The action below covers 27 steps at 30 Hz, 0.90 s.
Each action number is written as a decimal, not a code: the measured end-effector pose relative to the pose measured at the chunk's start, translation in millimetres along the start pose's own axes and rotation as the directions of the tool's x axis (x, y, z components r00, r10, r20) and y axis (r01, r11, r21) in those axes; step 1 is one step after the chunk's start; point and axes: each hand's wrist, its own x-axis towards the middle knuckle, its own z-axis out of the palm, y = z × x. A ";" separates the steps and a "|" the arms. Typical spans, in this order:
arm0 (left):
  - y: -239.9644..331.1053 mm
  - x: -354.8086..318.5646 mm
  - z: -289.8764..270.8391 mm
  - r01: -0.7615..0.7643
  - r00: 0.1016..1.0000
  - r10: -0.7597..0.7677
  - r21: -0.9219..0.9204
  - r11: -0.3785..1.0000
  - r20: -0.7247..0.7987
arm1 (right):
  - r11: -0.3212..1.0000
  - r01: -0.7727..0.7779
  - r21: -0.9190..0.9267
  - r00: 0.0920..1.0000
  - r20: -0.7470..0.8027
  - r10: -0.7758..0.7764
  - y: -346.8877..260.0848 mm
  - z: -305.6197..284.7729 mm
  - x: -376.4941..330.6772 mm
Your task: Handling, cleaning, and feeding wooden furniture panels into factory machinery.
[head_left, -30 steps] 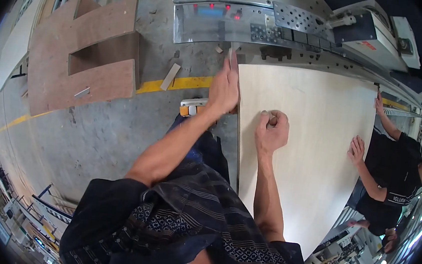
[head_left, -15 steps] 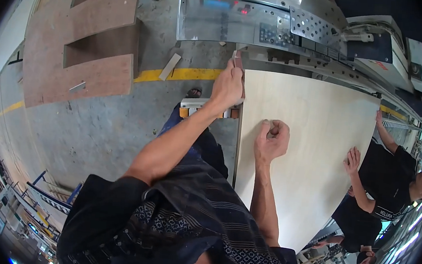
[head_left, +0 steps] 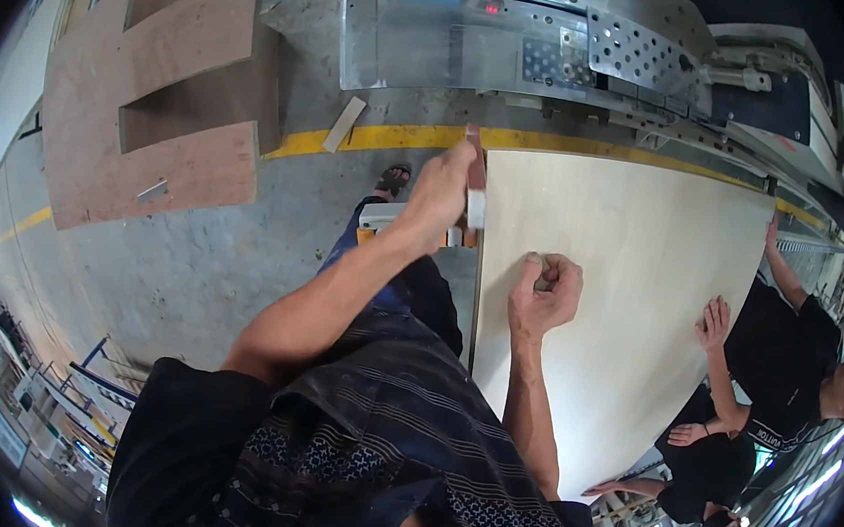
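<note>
A pale wooden panel (head_left: 624,251) lies flat in front of me. My left hand (head_left: 440,197) is closed around a reddish-brown sanding block (head_left: 476,173), apparently wrapped in sandpaper, at the panel's far left edge. The block stands lengthwise along that edge, its near end whitish; whether it touches the edge I cannot tell. On the panel's top face, right of the left hand, rests my right hand (head_left: 546,292), its fingers curled in toward the thumb with nothing visible in them.
A person in black (head_left: 782,335) stands at the right with both hands at the panel; another person (head_left: 714,480) is nearer. A metal machine (head_left: 431,44) spans the far side. Cut brown boards (head_left: 198,73) lie at the left, and a small offcut (head_left: 344,124) lies on the floor.
My left hand and the sanding block have moved slightly nearer along the panel's left edge. The right hand keeps its curled pose. The view has shifted, and more of the nearer person's hands shows.
</note>
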 end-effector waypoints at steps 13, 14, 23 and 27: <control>3.1 42.1 0.1 0.477 0.879 -0.469 -0.152 0.866 0.085 | 0.999 0.015 -0.045 1.000 0.019 -0.014 -2.7 -0.5 8.0; 23.8 27.6 1.8 0.440 0.898 -0.430 -0.143 0.887 0.096 | 0.999 0.005 -0.048 1.000 0.026 -0.004 -2.5 -2.0 6.2; 6.9 54.8 1.1 0.510 0.860 -0.501 -0.124 0.851 0.098 | 0.998 0.013 -0.061 1.000 0.023 -0.012 -1.1 -0.5 9.2; -3.3 70.8 -2.3 0.423 0.899 -0.436 -0.187 0.886 -0.031 | 0.999 0.023 -0.048 1.000 0.013 -0.023 -6.5 0.4 10.4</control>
